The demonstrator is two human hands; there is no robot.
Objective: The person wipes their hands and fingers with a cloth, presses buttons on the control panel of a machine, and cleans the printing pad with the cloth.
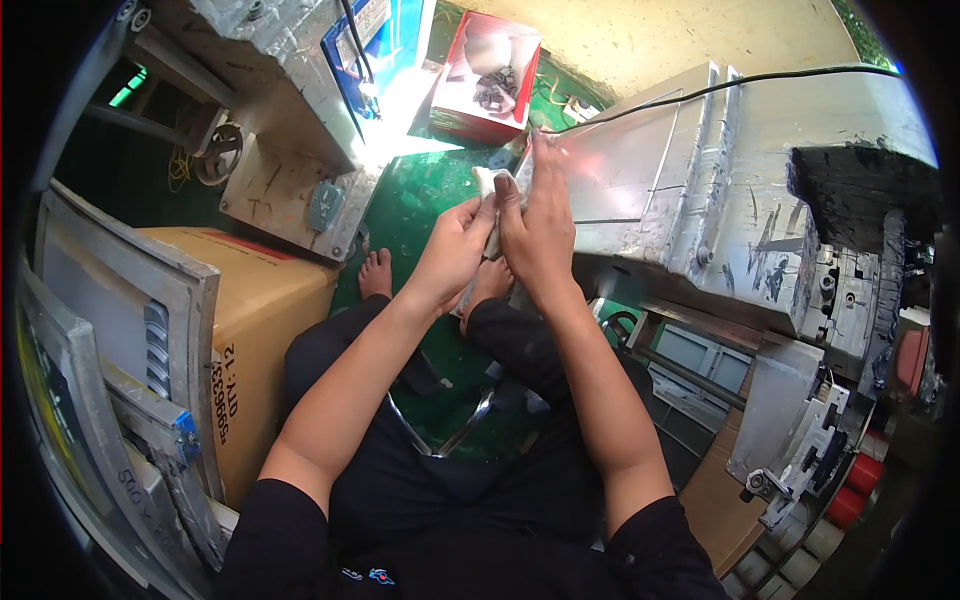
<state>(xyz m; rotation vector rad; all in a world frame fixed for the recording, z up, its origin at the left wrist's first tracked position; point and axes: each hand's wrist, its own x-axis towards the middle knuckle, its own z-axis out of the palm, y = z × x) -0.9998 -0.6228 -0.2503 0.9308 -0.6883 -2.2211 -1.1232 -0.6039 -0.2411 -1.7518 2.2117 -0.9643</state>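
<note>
Both hands are raised close together in front of me, above the green floor. My left hand [457, 247] has its fingers closed round a crumpled white cloth [489, 184], which sticks out above the fingertips and hangs below them. My right hand [540, 215] lies against the cloth with its palm turned to it, fingers stretched out and pressed together, the thumb beside the cloth. Beyond the hands stands a red box [487, 75] with white and dark crumpled material inside.
A metal machine [740, 200] with a black cable [730, 82] fills the right side. On the left are a cardboard box [265, 320], metal frames [130, 270] and a machine base [285, 185]. A blue and white container [370, 45] stands at the top. My bare feet are on the floor.
</note>
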